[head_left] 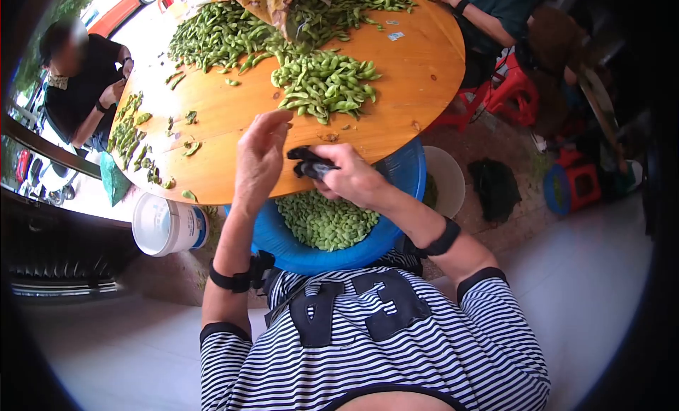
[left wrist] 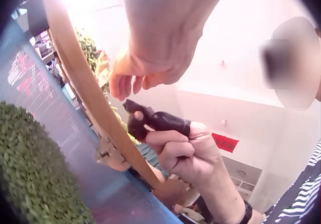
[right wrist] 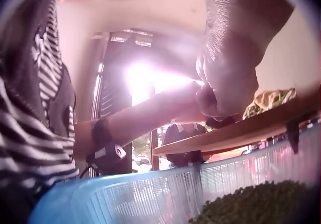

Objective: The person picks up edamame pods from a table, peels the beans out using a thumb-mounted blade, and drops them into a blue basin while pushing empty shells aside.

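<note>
My left hand (head_left: 262,153) is raised over the near edge of the wooden table (head_left: 233,139), fingers bent loosely, with no pod showing in it. Facing it, my right hand (head_left: 353,176) is curled, the other fingers folded into the palm. Black covers (left wrist: 170,124) wrap its thumb and forefinger, and no pod shows between them. A small heap of green soybean pods (head_left: 325,82) lies on the table just beyond both hands. Below the hands, shelled green beans (head_left: 325,221) fill the bottom of a blue basin (head_left: 311,262) at my lap, partly under the table edge.
A larger pod pile (head_left: 219,36) covers the far table, with a patterned sack (head_left: 265,2) on it. Loose pods (head_left: 129,139) lie at the left. A white bucket (head_left: 159,227) stands below left, red stools (head_left: 516,93) at right. Two other people sit at the table.
</note>
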{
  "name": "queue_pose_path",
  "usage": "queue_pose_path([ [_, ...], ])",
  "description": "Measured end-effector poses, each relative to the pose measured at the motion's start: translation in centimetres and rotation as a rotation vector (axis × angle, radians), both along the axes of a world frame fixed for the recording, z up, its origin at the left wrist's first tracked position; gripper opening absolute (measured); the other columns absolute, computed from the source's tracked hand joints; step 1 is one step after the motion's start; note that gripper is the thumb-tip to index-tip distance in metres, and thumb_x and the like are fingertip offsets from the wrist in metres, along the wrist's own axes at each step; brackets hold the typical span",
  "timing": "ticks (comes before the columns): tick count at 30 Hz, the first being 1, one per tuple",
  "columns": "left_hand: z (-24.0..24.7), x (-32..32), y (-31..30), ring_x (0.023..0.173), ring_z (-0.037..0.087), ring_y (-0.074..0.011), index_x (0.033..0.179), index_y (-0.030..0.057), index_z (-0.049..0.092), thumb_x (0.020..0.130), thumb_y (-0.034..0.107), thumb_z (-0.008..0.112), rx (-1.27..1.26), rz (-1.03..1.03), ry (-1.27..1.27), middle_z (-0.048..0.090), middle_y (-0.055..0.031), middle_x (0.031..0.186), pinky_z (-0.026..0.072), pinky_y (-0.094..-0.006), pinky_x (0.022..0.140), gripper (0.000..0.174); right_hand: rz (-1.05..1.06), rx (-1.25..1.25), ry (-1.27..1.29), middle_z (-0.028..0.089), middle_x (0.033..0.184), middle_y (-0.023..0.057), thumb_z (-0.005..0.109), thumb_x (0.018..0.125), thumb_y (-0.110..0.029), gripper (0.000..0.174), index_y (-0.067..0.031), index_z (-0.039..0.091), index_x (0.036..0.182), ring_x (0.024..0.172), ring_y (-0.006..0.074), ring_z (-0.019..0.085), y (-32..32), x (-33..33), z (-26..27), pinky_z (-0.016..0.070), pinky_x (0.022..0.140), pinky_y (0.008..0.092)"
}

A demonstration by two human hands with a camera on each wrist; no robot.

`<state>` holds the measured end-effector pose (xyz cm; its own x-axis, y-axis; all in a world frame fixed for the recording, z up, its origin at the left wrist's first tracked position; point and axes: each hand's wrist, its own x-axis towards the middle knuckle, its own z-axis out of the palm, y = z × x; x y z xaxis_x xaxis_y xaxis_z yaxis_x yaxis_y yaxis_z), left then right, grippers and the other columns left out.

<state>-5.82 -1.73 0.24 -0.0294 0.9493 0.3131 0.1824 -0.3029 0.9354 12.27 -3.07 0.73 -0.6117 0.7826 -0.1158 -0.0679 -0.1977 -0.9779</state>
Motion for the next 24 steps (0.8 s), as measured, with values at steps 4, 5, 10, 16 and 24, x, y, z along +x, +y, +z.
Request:
queue_pose_path([
  [4, 2.5, -1.4, -0.1, 0.089, 0.063, -0.0161, 0.103, -0.0034, 0.062, 0.093, 0.003, 0.051, -0.038, -0.027, 0.041, 0.066, -0.0086, 0.093, 0.0498, -0.0278, 0.082, 0.016, -0.184, 0.126, -0.045, 0.052, 0.064, 0.0001, 0.04, 0.079, -0.002, 0.028, 0.0019, 0.06, 0.097, 0.052, 0.0065, 0.045, 1.9, -0.2, -0.6, 0.0399, 0.047, 0.0234],
  [5, 2.8, -1.7, 0.0, 0.087, 0.063, -0.0157, 0.103, -0.0038, 0.062, 0.094, 0.004, 0.05, -0.033, -0.053, 0.054, 0.067, -0.0085, 0.093, 0.0501, -0.0279, 0.081, 0.017, -0.259, 0.184, 0.0, 0.05, 0.067, -0.0004, 0.043, 0.078, -0.003, 0.028, 0.0012, 0.06, 0.099, 0.051, 0.0062, 0.043, 2.7, 0.8, -2.0, 0.0401, 0.046, 0.0221],
  [10, 2.2, -3.0, 0.9, 0.081, 0.065, -0.0158, 0.101, -0.0045, 0.063, 0.092, 0.006, 0.052, -0.085, -0.065, 0.127, 0.069, -0.0082, 0.093, 0.0517, -0.0285, 0.077, 0.018, -0.764, 0.313, -0.171, 0.052, 0.066, -0.0003, 0.052, 0.074, -0.001, 0.025, 0.0, 0.062, 0.097, 0.052, 0.0076, 0.049, 5.0, 11.2, -2.7, 0.0392, 0.042, 0.0243],
  [16, 0.5, -2.9, 3.5, 0.079, 0.065, -0.0147, 0.102, 0.0003, 0.065, 0.091, 0.01, 0.058, -0.022, -0.017, 0.515, 0.068, -0.0075, 0.091, 0.0522, -0.0281, 0.072, 0.017, -0.951, 0.349, -0.265, 0.052, 0.069, -0.001, 0.051, 0.074, 0.004, 0.023, 0.0007, 0.062, 0.095, 0.053, 0.0055, 0.047, 3.5, 15.5, 0.2, 0.0388, 0.045, 0.0216],
  [24, 1.3, 5.4, 6.5, 0.077, 0.061, -0.0312, 0.095, 0.0045, 0.068, 0.08, 0.005, 0.063, 0.316, -0.193, 0.765, 0.058, -0.0121, 0.084, 0.051, -0.0397, 0.07, 0.015, -0.165, 0.21, -0.148, 0.049, 0.07, -0.0039, 0.054, 0.072, 0.0, 0.033, 0.002, 0.061, 0.104, 0.058, 0.0044, 0.046, 0.4, 5.9, 0.5, 0.0392, 0.05, 0.0206],
])
